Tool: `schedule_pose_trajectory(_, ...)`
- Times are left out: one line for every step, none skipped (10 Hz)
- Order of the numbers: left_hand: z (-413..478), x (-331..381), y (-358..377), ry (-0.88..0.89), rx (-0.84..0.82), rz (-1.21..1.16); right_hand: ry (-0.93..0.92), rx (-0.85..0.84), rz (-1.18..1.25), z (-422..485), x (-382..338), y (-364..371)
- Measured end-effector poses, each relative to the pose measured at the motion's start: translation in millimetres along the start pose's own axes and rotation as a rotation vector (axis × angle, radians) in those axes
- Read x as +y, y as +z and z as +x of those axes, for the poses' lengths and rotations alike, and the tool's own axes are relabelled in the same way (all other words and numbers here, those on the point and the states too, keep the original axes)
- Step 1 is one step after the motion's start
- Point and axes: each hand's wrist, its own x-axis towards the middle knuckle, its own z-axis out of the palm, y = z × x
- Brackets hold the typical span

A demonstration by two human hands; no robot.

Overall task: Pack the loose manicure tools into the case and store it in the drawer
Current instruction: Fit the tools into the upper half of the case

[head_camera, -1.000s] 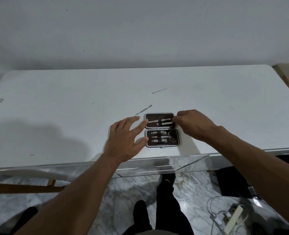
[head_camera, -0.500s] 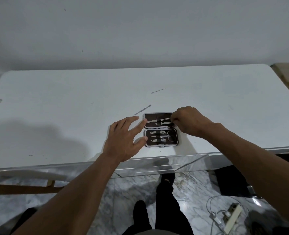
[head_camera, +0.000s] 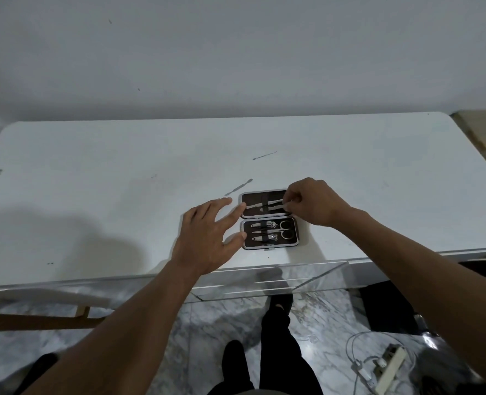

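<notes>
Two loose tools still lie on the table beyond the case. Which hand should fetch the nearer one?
Left, probably. The left hand is open and the nearer tool lies just past its fingertips. The right hand is pinching a tool in the case.

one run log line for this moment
case open | right hand seating tweezers | left hand steadying | two tools loose

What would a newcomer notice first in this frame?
The open manicure case near the table's front edge, with the left hand steadying its left side and the right hand pinching a tool into its upper half. Beyond it, two thin loose tools lie on the table.
</notes>
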Motion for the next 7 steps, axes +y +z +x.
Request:
schedule_pose_trajectory(0,1,0,0.001,0.003,-0.002,0.113,-0.005,0.221,-1,4,-2)
schedule_pose_trajectory(0,1,0,0.002,0.005,0.0,0.118,-0.028,0.215,-1,7,-3)
schedule_pose_trajectory(0,0,1,0.002,0.003,0.004,0.003,0.01,-0.035,0,6,0)
schedule_pose_trajectory(0,0,1,0.003,0.004,0.001,-0.178,0.012,-0.311,1,3,3)
schedule_pose_trajectory(0,0,0,0.001,0.007,-0.002,-0.258,-0.011,-0.488,1,-2,4)
schedule_pose_trajectory(0,0,0,-0.004,-0.001,-0.006,-0.295,-0.018,-0.589,2,-7,7)
schedule_pose_trajectory(0,1,-1,0.0,0.009,-0.011,-0.3,-0.035,-0.637,3,-10,8)
